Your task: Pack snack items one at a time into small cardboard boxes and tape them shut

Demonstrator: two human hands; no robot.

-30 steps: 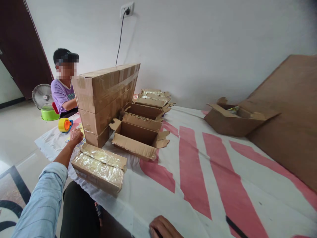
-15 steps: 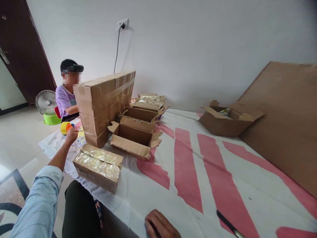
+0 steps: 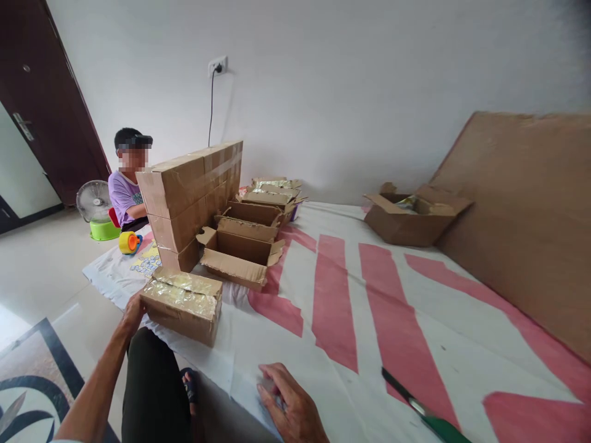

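Note:
A taped cardboard box point(image 3: 191, 317) with shiny clear tape over its top flaps lies at the table's near left edge. My left hand point(image 3: 133, 312) grips its left end, its fingers partly hidden by the box's corner. My right hand point(image 3: 293, 403) is held at the near edge of the table, fingers apart and slightly curled, with nothing in it. Beyond the box, a yellow tape roll in a blue dispenser point(image 3: 129, 242) stands by itself near small blue-outlined stickers point(image 3: 146, 264). A long tool with a black end and a green part point(image 3: 438, 424) lies right of my right hand.
Stacked closed boxes point(image 3: 184, 197) form a wall behind the taped box. Several open cartons point(image 3: 235, 271) stand beside it. Farther right are another open carton point(image 3: 401, 224) and a large cardboard sheet point(image 3: 521, 227). A person in a purple shirt point(image 3: 122, 197) sits beyond the stack.
My left hand has let go of the tape dispenser and come back to the taped box's left end. My right hand has uncurled its fingers. The view has shifted slightly.

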